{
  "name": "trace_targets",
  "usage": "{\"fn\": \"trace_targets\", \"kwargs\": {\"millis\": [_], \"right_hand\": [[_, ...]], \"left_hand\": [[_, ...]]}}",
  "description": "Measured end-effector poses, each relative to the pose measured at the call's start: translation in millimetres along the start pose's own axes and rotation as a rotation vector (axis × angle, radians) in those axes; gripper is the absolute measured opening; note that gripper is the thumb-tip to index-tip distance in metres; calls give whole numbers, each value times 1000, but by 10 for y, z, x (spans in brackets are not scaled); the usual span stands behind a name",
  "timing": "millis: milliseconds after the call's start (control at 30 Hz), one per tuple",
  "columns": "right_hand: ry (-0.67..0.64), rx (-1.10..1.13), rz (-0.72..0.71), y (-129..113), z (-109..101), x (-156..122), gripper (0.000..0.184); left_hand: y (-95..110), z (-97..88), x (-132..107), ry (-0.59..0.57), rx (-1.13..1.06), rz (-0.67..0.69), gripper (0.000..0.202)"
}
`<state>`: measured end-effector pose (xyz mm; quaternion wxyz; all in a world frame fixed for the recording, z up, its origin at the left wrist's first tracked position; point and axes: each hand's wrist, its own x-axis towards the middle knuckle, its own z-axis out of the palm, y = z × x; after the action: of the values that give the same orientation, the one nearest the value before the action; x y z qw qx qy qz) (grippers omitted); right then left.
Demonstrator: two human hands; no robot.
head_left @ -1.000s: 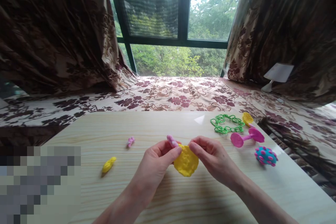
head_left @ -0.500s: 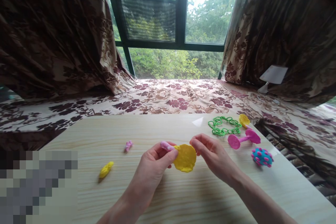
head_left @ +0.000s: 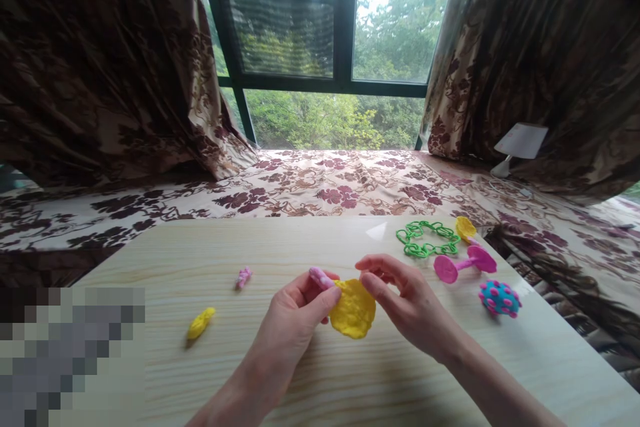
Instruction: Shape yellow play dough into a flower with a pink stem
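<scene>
My left hand (head_left: 295, 310) pinches a modelling-clay paddle where its short pink handle (head_left: 321, 278) meets the flat yellow disc (head_left: 353, 310). The disc is roughly round with a bumpy face, held above the table. At its upper right edge is my right hand (head_left: 400, 293), thumb tip at the rim and index finger raised apart from the thumb. Nothing shows between those fingers; whether the thumb presses the rim I cannot tell. To the left lie a small pink clay lump (head_left: 243, 277) and a yellow clay lump (head_left: 201, 323).
On the table's (head_left: 200, 253) right side are a green clay chain (head_left: 425, 250), another yellow disc piece (head_left: 465, 228), a pink dumbbell shape (head_left: 465, 264) and a blue ball with pink dots (head_left: 500, 299). A white lamp (head_left: 521, 141) stands beyond, by the curtain.
My right hand's thumb and index finger have parted, the index now above the disc's rim. The yellow disc has tilted slightly and sits a little lower. My left hand keeps its pinch.
</scene>
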<state>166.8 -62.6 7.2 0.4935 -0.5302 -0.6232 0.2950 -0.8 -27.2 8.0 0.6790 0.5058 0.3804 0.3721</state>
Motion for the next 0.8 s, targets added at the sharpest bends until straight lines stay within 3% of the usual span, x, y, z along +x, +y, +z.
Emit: {"fn": "trace_targets", "kwargs": {"millis": [233, 800], "right_hand": [[-47, -11, -117, -19, 89, -29, 11], [-62, -121, -176, -29, 106, -57, 13]], "left_hand": [[-47, 22, -34, -111, -120, -131, 26], [-62, 34, -36, -82, -8, -92, 21]]}}
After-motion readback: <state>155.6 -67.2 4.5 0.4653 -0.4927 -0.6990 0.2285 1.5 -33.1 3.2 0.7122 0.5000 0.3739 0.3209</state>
